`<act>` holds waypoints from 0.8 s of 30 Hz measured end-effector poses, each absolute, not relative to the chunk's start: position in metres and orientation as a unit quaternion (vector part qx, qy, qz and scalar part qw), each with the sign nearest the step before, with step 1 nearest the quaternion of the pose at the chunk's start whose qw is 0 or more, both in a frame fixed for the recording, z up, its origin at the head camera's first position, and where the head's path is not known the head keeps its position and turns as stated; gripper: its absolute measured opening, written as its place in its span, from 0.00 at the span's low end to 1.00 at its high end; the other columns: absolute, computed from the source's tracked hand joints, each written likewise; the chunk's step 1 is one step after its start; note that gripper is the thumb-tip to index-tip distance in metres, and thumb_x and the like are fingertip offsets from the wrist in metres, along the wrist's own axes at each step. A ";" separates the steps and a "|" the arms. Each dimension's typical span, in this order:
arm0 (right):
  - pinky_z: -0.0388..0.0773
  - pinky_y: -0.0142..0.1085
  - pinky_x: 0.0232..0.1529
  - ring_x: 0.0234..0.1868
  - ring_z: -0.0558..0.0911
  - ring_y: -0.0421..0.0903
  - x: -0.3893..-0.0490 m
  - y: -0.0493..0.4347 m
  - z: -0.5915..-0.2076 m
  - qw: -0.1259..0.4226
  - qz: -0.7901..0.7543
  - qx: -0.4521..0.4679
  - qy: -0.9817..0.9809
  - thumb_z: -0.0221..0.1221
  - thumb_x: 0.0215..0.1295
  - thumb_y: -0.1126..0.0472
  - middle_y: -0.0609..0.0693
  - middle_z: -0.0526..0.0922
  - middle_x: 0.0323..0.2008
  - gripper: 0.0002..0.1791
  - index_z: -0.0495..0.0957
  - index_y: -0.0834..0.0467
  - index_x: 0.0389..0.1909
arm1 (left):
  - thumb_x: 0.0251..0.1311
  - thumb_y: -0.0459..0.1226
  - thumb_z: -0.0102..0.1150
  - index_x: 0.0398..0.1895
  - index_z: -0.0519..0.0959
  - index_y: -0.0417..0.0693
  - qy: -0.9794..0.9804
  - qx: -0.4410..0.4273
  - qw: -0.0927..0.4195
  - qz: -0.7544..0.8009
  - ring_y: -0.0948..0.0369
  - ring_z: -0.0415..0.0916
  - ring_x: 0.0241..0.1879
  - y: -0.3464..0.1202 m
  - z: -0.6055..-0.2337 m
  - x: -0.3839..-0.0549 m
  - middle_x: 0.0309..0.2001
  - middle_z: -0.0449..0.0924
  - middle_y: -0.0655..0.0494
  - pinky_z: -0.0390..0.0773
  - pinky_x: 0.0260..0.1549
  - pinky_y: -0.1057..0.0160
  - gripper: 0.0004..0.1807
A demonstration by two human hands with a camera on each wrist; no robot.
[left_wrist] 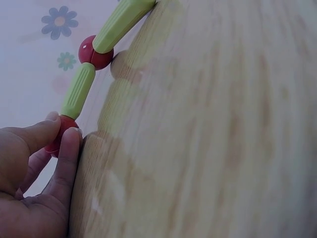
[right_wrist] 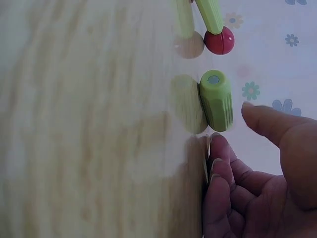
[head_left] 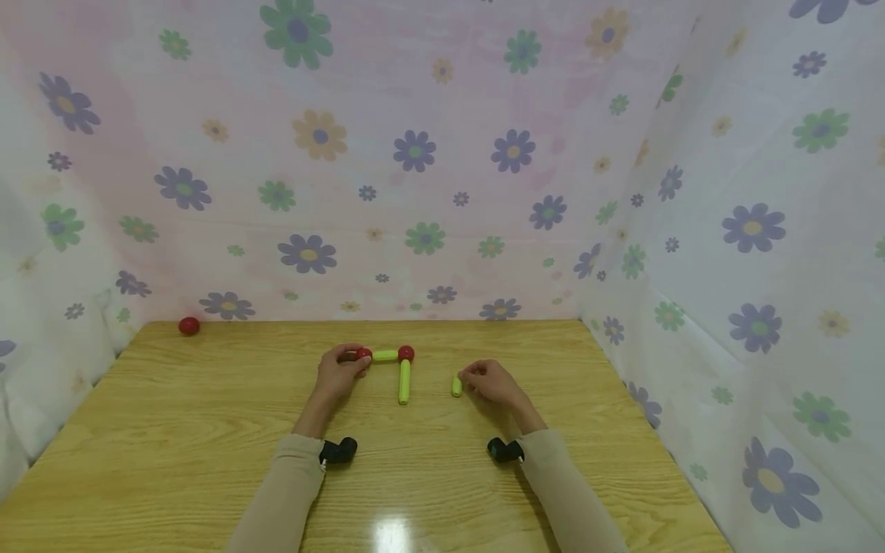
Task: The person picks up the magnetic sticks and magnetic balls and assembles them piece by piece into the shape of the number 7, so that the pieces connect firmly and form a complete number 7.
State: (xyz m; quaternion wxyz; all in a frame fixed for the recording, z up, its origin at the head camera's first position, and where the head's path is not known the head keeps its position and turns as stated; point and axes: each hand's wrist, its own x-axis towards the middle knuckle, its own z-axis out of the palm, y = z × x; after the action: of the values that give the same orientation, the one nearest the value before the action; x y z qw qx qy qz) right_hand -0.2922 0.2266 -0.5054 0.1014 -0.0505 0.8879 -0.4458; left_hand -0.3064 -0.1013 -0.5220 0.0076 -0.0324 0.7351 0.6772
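Note:
My left hand pinches a red ball between thumb and fingers. From that ball a short light-green ribbed rod runs right to a second red ball, and a longer green rod reaches from there toward me along the table. My right hand is beside a separate short green rod that lies on the table. In the right wrist view, a grey disc shows in this rod's end. Its thumb stands apart from the rod, while the fingertips are close by; contact is hard to tell.
Another red ball rests at the table's far left corner. Flower-patterned cloth hangs behind the wooden table and along both sides. Dark cameras are strapped at both wrists.

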 end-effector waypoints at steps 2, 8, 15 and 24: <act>0.77 0.35 0.32 0.33 0.79 0.44 -0.290 0.225 -0.504 0.096 -0.435 -0.054 0.894 0.61 0.76 0.51 0.54 0.85 0.37 0.18 0.83 0.64 0.49 | 0.71 0.31 0.63 0.63 0.76 0.33 0.735 -0.034 0.006 0.677 0.54 0.83 0.44 -0.101 -0.522 -0.306 0.55 0.75 0.34 0.85 0.38 0.73 0.20; 0.80 0.42 0.44 0.41 0.80 0.47 -0.283 0.223 -0.501 0.095 -0.411 -0.046 0.905 0.67 0.70 0.48 0.53 0.84 0.44 0.19 0.83 0.60 0.49 | 0.71 0.30 0.62 0.63 0.76 0.32 0.734 -0.030 0.004 0.679 0.59 0.82 0.40 -0.101 -0.522 -0.306 0.54 0.75 0.34 0.84 0.37 0.74 0.20; 0.78 0.39 0.41 0.41 0.79 0.47 -0.283 0.223 -0.500 0.114 -0.437 -0.057 0.890 0.65 0.72 0.51 0.55 0.84 0.45 0.19 0.82 0.62 0.50 | 0.71 0.30 0.62 0.63 0.75 0.32 0.734 -0.024 0.000 0.678 0.60 0.83 0.40 -0.101 -0.520 -0.306 0.53 0.75 0.35 0.85 0.37 0.74 0.20; 0.76 0.35 0.40 0.39 0.78 0.46 -0.283 0.225 -0.499 0.119 -0.446 -0.056 0.885 0.65 0.72 0.53 0.55 0.84 0.43 0.18 0.82 0.64 0.50 | 0.71 0.30 0.62 0.63 0.76 0.31 0.736 -0.028 0.002 0.676 0.59 0.83 0.41 -0.100 -0.522 -0.306 0.53 0.75 0.34 0.86 0.38 0.72 0.20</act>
State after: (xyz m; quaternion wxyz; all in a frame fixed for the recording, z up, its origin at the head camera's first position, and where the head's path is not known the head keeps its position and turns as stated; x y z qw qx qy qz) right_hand -0.2832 0.2246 -0.4987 0.1187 -0.0561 0.8853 -0.4461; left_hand -0.3055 -0.1001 -0.5223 0.0025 -0.0277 0.7363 0.6761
